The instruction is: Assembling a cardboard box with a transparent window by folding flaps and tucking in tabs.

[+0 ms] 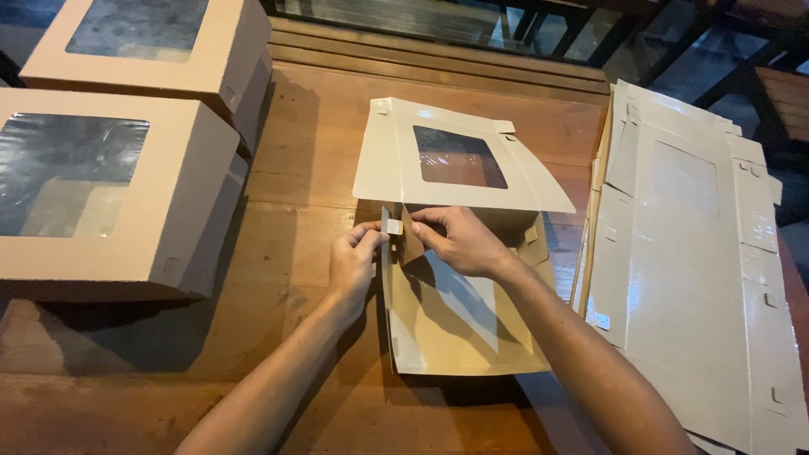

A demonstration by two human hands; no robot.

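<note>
Left hand [352,263] pinches corner tab [393,226] of half-folded box [459,316]; right hand [459,240] grips adjoining flap [410,240] just right, touching.

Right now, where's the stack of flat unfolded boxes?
In the head view, the stack of flat boxes lies on the wooden table's right side, just right of the half-folded box both hands are working on.
</note>
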